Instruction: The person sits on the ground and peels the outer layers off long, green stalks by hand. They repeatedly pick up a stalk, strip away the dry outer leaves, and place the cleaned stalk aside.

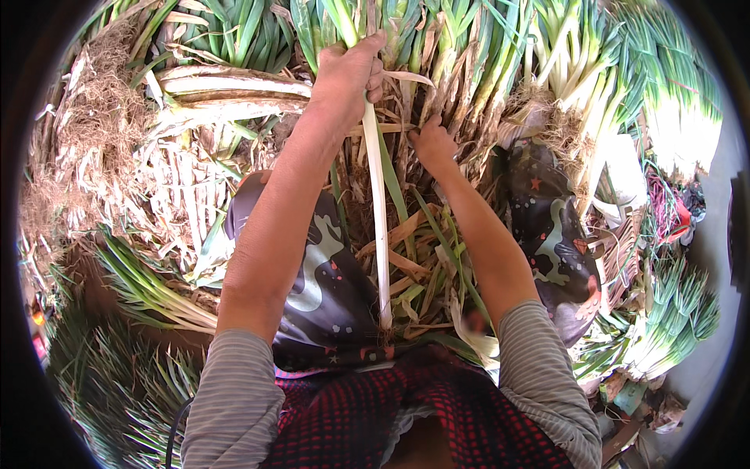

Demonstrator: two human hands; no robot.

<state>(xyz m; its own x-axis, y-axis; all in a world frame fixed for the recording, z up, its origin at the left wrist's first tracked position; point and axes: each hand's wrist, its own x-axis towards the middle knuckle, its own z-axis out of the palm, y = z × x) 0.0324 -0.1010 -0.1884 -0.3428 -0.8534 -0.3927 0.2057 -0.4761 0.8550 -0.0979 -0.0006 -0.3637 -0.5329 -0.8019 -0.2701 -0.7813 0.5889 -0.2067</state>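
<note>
My left hand (351, 73) is closed around a leek (375, 193), whose long white shank hangs down towards my lap, with small roots at its lower end. Green leaves rise above the fist. To the right, my right hand (435, 145) reaches in among the dry brown outer leaves of a dense row of untrimmed leeks (463, 88); its fingertips are near a dry strip, and whether they pinch it I cannot tell. Peeled leaves (430, 275) lie heaped between my knees.
Piled leeks with dry roots (99, 129) fill the left side. Cleaned white and green bunches (679, 129) stand at the upper right, and another bunch (656, 334) lies lower right. Pink twine (662, 202) is tangled beside them. Green leaf tops (111, 375) spread at the lower left.
</note>
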